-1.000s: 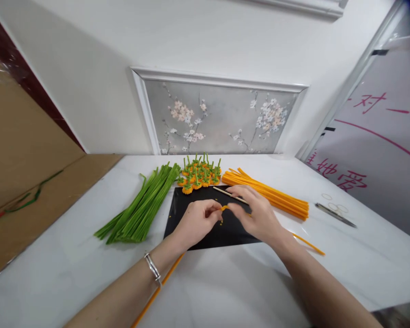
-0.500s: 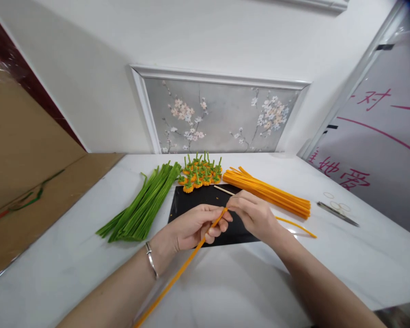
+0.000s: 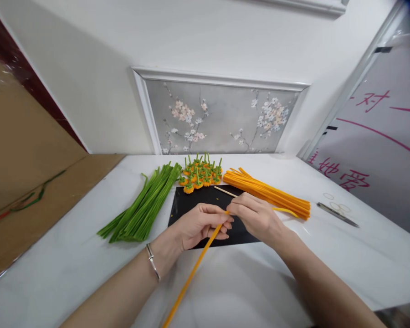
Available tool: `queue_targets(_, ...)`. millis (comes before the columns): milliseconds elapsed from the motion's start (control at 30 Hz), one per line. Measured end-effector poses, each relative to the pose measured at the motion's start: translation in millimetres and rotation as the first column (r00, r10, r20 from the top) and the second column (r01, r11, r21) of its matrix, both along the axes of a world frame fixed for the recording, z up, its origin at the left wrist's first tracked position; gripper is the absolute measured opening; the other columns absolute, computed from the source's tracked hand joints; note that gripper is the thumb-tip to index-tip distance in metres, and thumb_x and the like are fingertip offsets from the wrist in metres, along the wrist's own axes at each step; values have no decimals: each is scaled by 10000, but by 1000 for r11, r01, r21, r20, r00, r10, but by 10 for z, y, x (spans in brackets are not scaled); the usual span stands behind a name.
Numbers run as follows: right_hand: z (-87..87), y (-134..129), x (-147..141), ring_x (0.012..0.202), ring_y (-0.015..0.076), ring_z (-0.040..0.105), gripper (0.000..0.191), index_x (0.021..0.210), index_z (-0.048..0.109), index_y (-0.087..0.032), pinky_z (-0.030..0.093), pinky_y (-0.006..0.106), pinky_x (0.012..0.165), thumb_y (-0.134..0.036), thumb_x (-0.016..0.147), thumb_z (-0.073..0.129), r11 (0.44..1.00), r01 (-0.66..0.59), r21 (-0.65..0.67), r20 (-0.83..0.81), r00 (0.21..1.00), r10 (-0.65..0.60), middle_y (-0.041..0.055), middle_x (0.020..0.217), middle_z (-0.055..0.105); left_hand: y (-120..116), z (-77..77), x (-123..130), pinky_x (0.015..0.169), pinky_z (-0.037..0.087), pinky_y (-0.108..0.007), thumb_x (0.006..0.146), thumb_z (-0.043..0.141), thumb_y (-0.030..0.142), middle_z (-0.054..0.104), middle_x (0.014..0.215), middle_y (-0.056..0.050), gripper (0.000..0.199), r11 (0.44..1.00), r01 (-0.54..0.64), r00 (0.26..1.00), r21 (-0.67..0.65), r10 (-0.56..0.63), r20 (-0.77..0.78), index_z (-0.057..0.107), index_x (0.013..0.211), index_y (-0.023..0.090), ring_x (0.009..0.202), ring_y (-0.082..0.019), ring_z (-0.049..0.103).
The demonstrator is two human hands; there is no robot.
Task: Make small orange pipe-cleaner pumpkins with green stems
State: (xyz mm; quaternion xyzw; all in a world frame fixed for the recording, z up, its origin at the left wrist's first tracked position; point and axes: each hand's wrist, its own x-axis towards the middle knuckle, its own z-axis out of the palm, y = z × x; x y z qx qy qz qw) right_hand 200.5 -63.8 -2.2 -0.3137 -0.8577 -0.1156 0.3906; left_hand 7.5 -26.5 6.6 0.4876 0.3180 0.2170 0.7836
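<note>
Above the black mat [image 3: 205, 201], my two hands meet at an orange pipe cleaner [image 3: 195, 269]. My left hand [image 3: 205, 224] pinches it between thumb and forefinger, and one long end slants down toward the bottom of the view. My right hand [image 3: 256, 215] closes on the same pipe cleaner beside the left fingertips. A thin pale stick [image 3: 224, 191] pokes out behind the right fingers; whether the hand grips it is hidden. An orange strand also shows to the right of that hand, close to the orange bundle.
Green pipe cleaners [image 3: 143, 207] lie bundled at left, orange pipe cleaners [image 3: 269, 191] at right. Several small orange pumpkin shapes with green stems [image 3: 198, 175] stand behind the mat. Tweezers [image 3: 338, 215] and clear rings [image 3: 340, 207] lie far right. Cardboard [image 3: 48, 200] borders the table's left.
The pipe cleaner's long lower end has swung to the right. The strand at the right has drawn in toward my right hand. Both hands have shifted slightly to the right.
</note>
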Motion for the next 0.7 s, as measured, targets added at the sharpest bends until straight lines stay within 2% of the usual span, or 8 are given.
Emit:
queue_targets(100, -4, 2, -15, 715, 159, 565, 297, 876, 603, -185, 457, 273, 650, -62, 931, 339, 998, 67, -11, 72, 995, -66, 65, 800, 644, -4, 55, 13, 619, 480, -253, 746, 688, 243, 640, 643, -28, 146, 889, -2, 984, 459, 83, -157, 702, 661, 125, 584, -118, 564)
queue_targets(233, -44, -6, -73, 688, 167, 552, 231, 806, 593, -193, 403, 271, 616, -115, 918, 407, 976, 187, -111, 72, 981, -180, 48, 733, 621, -33, 70, 14, 565, 367, -252, 842, 533, 165, 569, 596, -6, 259, 306, 191, 896, 933, 335, -293, 635, 604, 161, 580, -126, 505)
queue_targets(333, -78, -15, -135, 686, 163, 561, 195, 759, 581, -203, 378, 256, 599, -134, 896, 460, 933, 259, -249, 46, 966, -255, 30, 708, 609, -44, 3, -7, 567, 335, -278, 886, 456, 135, 566, 640, -27, 291, -105, 412, 815, 905, 488, -314, 597, 634, 167, 618, -148, 497)
queue_targets(400, -95, -15, -166, 651, 153, 552, 201, 696, 556, -205, 353, 246, 567, -108, 857, 485, 894, 283, -346, 36, 957, -289, 11, 664, 591, -46, -61, -24, 556, 323, -295, 882, 440, 93, 579, 678, -40, 268, -272, 522, 777, 808, 541, -320, 583, 667, 163, 643, -165, 496)
queue_targets(500, -115, 1, -178, 539, 129, 491, 222, 623, 528, -207, 305, 234, 502, -98, 816, 509, 812, 278, -513, 31, 952, -306, -27, 568, 543, -50, -146, -36, 542, 318, -312, 844, 453, 31, 576, 693, -45, 232, -390, 604, 754, 695, 564, -338, 570, 687, 155, 655, -181, 493)
queue_targets(567, -130, 20, -163, 491, 118, 456, 223, 625, 544, -210, 292, 227, 471, -123, 828, 513, 763, 245, -598, 13, 955, -296, -44, 535, 525, -49, -173, -31, 544, 328, -310, 842, 453, 20, 579, 703, -49, 224, -405, 613, 751, 678, 566, -340, 577, 708, 147, 665, -186, 501)
queue_targets(633, -145, 43, -137, 520, 119, 487, 204, 683, 592, -211, 324, 224, 487, -146, 857, 510, 776, 212, -594, -28, 959, -283, -39, 580, 570, -39, -161, -22, 563, 348, -296, 875, 441, 47, 594, 726, -50, 229, -333, 584, 748, 740, 576, -331, 596, 738, 143, 686, -181, 520)
queue_targets(700, -155, 66, -105, 626, 136, 548, 189, 774, 641, -208, 381, 233, 569, -161, 892, 501, 845, 213, -491, -59, 959, -276, -10, 690, 637, -18, -110, -13, 600, 376, -276, 906, 459, 115, 613, 753, -38, 211, -144, 482, 765, 864, 550, -335, 621, 775, 151, 704, -165, 540)
